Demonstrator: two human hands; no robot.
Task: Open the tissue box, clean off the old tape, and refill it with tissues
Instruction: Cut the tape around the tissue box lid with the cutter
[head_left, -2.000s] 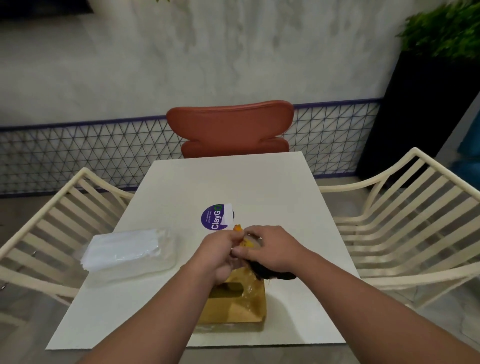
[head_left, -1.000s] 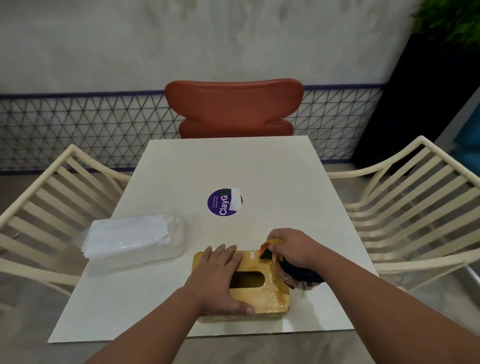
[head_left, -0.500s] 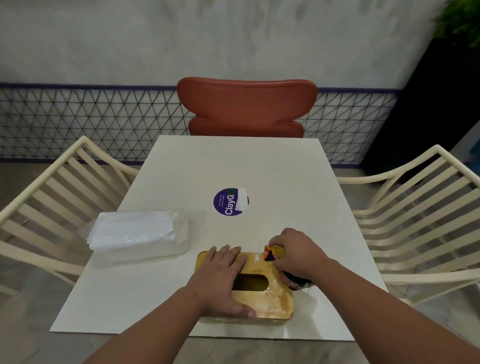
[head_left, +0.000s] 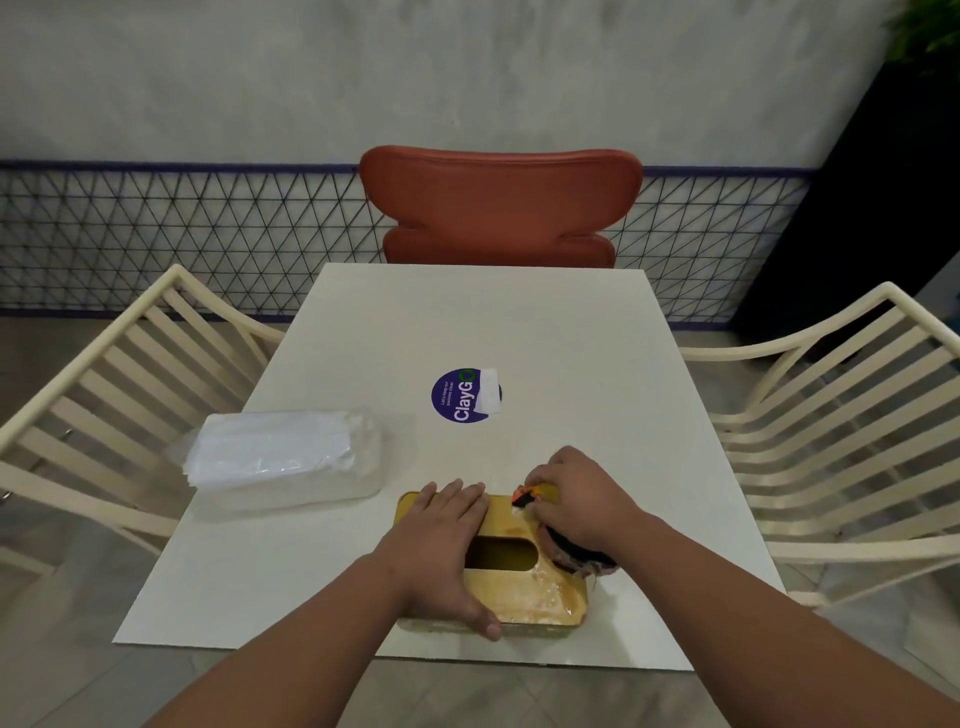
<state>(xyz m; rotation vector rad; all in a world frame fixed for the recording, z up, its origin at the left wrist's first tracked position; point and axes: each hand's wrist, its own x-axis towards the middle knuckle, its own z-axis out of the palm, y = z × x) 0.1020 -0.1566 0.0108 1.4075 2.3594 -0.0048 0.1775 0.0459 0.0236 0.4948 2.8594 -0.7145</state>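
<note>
Round purple sticker (head_left: 461, 396) on white table (head_left: 571, 338), large white word "ClayGo" with the o as a green ring, smaller white line beside it too small to read, white paper scrap (head_left: 489, 391) covering sticker's right edge

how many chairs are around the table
3: a red chair at the far end, a cream slatted chair on the left and another on the right. The near side is out of view.
</note>
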